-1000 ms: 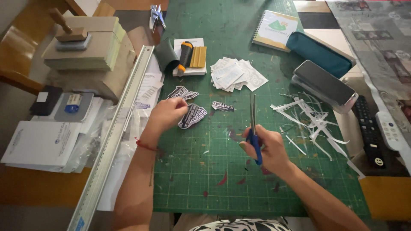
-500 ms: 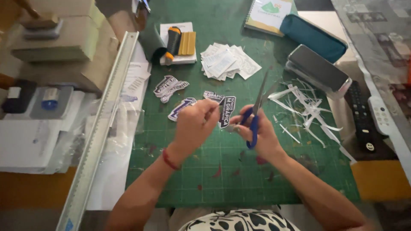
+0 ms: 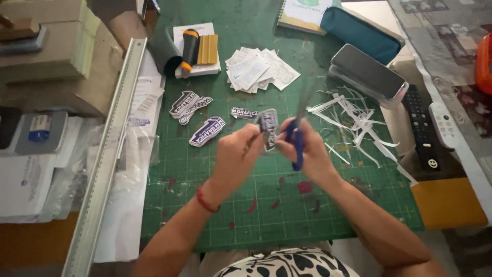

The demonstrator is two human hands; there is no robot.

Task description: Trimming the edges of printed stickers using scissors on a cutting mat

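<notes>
My left hand pinches a small dark printed sticker and holds it upright over the green cutting mat. My right hand grips blue-handled scissors, blades blurred and pointing up beside the sticker. Cut stickers lie on the mat to the left, two more lie farther up, and a small one rests just above my hands.
White paper offcuts are strewn at the right. A pile of white sheets lies at the top centre, a utility knife on a pad beside it. A long metal ruler borders the mat's left edge. A remote and a clear case lie right.
My left hand left the stickers on the mat, picked one up and brought it to the scissors. Both hands now meet at the mat's centre, closer to my view.
</notes>
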